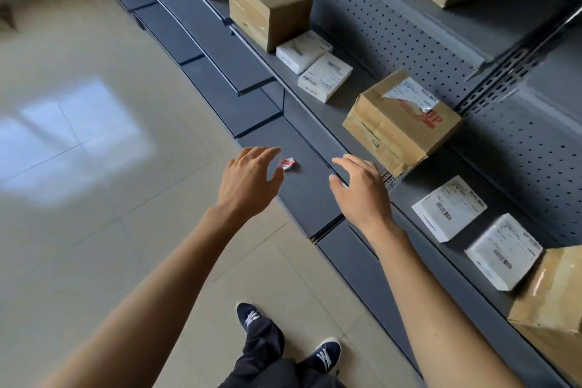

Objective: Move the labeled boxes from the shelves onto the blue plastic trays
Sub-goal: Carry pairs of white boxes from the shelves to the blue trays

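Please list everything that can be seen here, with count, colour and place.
brown cardboard boxes: four, brown, on the grey shelves, one on the upper shelf
white labeled boxes: six, white, on the middle shelf among the brown ones
paper scrap: one, red and white, on a lower shelf
shelves: grey metal, right side, with a perforated back panel
floor: beige tiles, left
shoes: two, dark blue, bottom
left hand: open, above the lower shelf
right hand: open, near the shelf edge

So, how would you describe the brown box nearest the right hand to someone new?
On the grey shelf, find the brown box just beyond the right hand. Unlike the white boxes around it, it has a torn label and red print.
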Motion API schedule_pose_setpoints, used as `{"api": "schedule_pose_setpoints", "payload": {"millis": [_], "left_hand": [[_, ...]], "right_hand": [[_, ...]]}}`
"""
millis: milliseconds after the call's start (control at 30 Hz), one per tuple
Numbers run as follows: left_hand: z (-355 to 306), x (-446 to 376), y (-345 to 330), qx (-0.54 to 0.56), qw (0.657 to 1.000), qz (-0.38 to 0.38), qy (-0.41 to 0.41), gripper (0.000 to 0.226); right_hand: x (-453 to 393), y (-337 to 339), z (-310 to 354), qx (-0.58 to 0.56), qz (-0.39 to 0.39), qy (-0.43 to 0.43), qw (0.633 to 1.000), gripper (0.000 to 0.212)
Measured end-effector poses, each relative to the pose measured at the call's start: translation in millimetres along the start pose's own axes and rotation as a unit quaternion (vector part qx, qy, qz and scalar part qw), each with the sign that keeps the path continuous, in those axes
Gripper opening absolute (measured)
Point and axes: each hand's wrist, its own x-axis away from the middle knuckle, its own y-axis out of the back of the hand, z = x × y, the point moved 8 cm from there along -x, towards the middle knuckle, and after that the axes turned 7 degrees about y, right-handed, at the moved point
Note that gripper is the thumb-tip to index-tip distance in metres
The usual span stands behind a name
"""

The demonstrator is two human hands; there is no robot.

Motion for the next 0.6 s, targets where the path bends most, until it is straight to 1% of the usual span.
{"api": "schedule_pose_setpoints", "payload": {"millis": [300, 467, 600], "left_hand": [[54, -18, 99, 0.040, 0.996, -0.079, 0.023, 0.043], [75, -33, 148, 0.061, 0.991, -0.118, 0.033, 0.042], [83, -48, 177, 0.071, 0.985, -0.152, 0.033, 0.039]], "right_hand": [[-56, 15, 106, 0.029, -0.020, 0.086, 0.996, 0.035], [-88, 22, 156, 0.010, -0.040, 0.130, 0.991, 0.034], [-118, 23, 181, -0.018, -0.039, 0.150, 0.988, 0.032]]}}
